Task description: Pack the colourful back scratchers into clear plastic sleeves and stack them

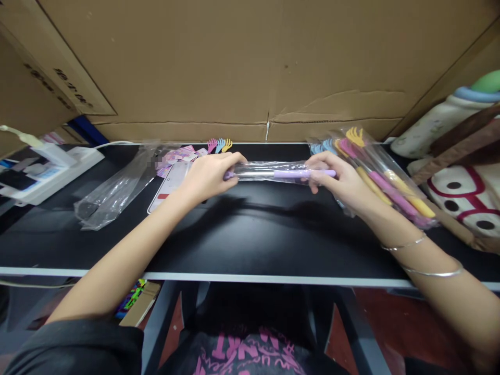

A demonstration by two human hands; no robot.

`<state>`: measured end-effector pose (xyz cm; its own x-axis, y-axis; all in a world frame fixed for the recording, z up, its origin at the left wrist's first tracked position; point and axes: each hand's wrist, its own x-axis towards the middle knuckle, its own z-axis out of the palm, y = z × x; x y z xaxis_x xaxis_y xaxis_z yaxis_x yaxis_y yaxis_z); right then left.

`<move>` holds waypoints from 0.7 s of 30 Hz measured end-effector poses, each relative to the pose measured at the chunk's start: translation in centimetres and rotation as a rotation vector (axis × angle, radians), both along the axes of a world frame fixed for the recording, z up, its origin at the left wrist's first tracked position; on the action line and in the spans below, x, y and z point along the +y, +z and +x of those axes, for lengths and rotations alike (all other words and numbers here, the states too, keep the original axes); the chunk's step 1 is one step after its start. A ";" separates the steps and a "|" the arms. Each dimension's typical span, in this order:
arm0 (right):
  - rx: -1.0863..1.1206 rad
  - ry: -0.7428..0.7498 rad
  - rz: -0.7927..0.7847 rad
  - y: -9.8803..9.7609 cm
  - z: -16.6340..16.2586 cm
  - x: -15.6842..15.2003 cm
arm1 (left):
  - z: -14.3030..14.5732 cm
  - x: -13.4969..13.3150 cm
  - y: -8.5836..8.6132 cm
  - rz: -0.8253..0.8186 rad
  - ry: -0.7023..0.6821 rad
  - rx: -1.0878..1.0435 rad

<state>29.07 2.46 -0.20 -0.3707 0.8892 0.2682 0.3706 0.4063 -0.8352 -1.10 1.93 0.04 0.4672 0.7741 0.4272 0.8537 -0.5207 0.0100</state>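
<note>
A purple back scratcher (289, 174) with a metal rod lies level above the desk inside a clear plastic sleeve. My left hand (213, 174) is closed around its left end, and the fingers hide most of the head. At the other end, my right hand (332, 174) pinches the purple handle through the sleeve. Just right of that hand lie several bagged back scratchers (394, 182) with yellow, pink and blue claw heads. Behind my left hand, small pink, blue and yellow claw heads (220, 145) poke up near the back edge.
Empty clear plastic bags (117, 187) lie at the left, beside a phone (166, 190) and colourful cards (179, 155). A white power strip (58, 174) sits far left. Right are a bottle (433, 125) and patterned bag (469, 198). A cardboard wall (234, 62) closes the back of the black desk (265, 234).
</note>
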 end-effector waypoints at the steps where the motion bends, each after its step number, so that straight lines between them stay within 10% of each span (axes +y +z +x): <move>1: 0.025 0.021 -0.023 -0.2 -0.1 0.0 | 0.1 -0.1 0.0 0.009 0.009 0.011; 8: 0.064 0.291 -0.176 -2.1 -0.6 0.0 | 1.4 -0.7 -1.2 0.021 -0.054 0.082; 21: 0.094 0.327 -0.239 -2.1 -1.4 -0.6 | 2.2 -1.3 -1.8 0.001 -0.162 0.010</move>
